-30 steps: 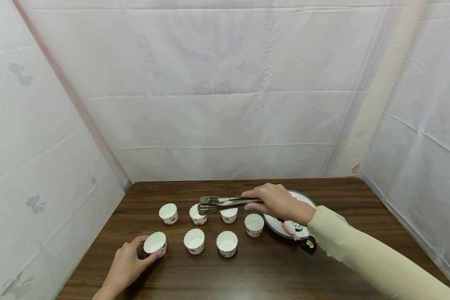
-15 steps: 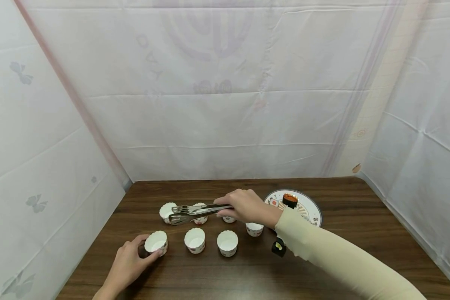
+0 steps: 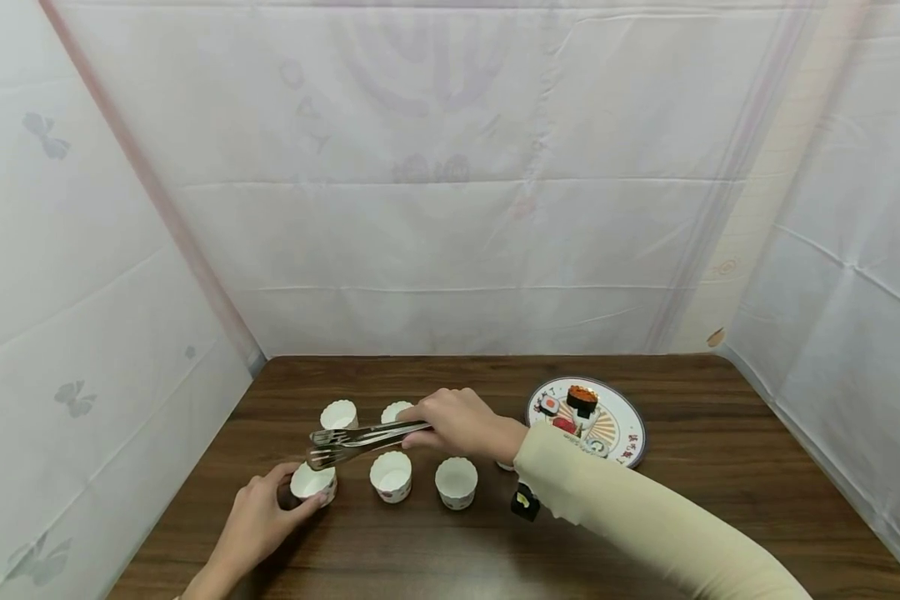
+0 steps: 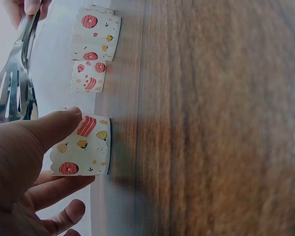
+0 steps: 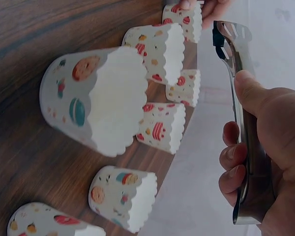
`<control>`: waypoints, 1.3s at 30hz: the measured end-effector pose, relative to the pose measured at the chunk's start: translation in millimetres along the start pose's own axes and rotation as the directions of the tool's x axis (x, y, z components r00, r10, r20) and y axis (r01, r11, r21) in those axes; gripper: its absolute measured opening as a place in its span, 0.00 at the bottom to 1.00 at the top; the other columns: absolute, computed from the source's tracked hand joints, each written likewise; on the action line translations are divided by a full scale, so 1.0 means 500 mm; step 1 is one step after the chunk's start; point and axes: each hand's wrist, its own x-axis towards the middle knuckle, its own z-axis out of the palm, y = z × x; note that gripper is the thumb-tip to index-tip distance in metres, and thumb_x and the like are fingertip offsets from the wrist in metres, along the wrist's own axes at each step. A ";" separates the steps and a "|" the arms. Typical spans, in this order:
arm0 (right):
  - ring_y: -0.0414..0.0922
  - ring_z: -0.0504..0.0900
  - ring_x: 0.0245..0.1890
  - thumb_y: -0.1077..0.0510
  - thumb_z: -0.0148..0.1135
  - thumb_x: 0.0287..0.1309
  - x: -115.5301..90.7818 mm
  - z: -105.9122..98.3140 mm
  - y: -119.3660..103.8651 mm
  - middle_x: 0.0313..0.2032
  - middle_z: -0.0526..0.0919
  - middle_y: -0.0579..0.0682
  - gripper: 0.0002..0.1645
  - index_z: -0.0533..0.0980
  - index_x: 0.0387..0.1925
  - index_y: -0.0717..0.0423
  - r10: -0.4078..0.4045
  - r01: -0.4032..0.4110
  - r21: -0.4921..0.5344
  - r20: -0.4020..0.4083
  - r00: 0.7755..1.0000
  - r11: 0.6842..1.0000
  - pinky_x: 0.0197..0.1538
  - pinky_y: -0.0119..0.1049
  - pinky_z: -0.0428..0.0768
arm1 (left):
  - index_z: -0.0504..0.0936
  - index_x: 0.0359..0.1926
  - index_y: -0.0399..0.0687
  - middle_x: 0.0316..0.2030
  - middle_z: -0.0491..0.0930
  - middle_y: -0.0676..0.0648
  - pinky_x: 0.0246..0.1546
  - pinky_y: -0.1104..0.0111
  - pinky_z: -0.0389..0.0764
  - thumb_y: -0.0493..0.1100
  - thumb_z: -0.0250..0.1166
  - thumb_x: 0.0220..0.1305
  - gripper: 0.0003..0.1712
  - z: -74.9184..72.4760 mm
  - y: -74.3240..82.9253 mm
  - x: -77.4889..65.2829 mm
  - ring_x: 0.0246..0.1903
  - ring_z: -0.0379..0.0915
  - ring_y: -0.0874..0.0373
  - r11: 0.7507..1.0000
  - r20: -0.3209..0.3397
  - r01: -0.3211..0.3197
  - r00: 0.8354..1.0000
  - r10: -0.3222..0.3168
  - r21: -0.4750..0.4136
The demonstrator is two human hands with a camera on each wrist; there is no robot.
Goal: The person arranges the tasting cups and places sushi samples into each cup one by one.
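Observation:
At the lower left in the head view, my left hand (image 3: pixel 255 518) pinches a white paper baking cup (image 3: pixel 315 487) between thumb and fingers. The cup (image 4: pixel 91 145) has a scalloped rim and a cake-and-flower print. My right hand (image 3: pixel 457 423) grips metal serving tongs (image 5: pixel 253 162) with slotted ends. Those ends hover over the rim of the held cup, near my left fingertips. A dark patch shows at the tongs' tips in the right wrist view; I cannot tell whether it is something held.
More paper cups stand in two rows, including a front cup (image 3: pixel 391 478) and a back cup (image 3: pixel 339 413). My right arm hides some. A round plate (image 3: pixel 633 421) bears several sushi pieces. A dark sushi roll (image 3: pixel 524 503) lies on the wooden table (image 3: pixel 420 558).
My right hand has carried the tongs left and toward me, from above the back cups to over the held cup. The plate has come into view. My left hand stays on its cup.

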 end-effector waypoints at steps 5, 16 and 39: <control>0.32 0.74 0.24 0.40 0.62 0.70 0.014 0.004 -0.014 0.24 0.75 0.35 0.11 0.82 0.45 0.38 -0.022 0.022 -0.035 0.018 1.000 0.999 0.20 0.30 0.66 | 0.81 0.55 0.30 0.30 0.81 0.47 0.28 0.61 0.70 0.56 0.81 0.51 0.41 -0.003 0.000 0.001 0.28 0.67 0.55 1.000 0.006 -0.010 1.000 0.010 0.014; 0.33 0.73 0.23 0.39 0.62 0.70 0.022 0.011 -0.028 0.26 0.77 0.36 0.15 0.83 0.51 0.37 -0.007 0.012 -0.086 0.055 0.998 0.996 0.16 0.31 0.64 | 0.80 0.58 0.33 0.23 0.72 0.51 0.28 0.62 0.67 0.56 0.80 0.54 0.40 -0.007 0.004 0.001 0.27 0.64 0.55 0.999 0.054 0.031 0.998 -0.031 0.008; 0.35 0.84 0.32 0.38 0.64 0.68 0.022 0.026 -0.032 0.49 0.88 0.40 0.27 0.80 0.64 0.40 0.036 -0.035 -0.017 0.078 0.996 0.999 0.17 0.29 0.68 | 0.81 0.56 0.32 0.40 0.86 0.39 0.30 0.59 0.71 0.57 0.80 0.53 0.40 -0.005 0.004 0.000 0.30 0.70 0.55 1.000 0.038 0.017 0.999 -0.017 0.019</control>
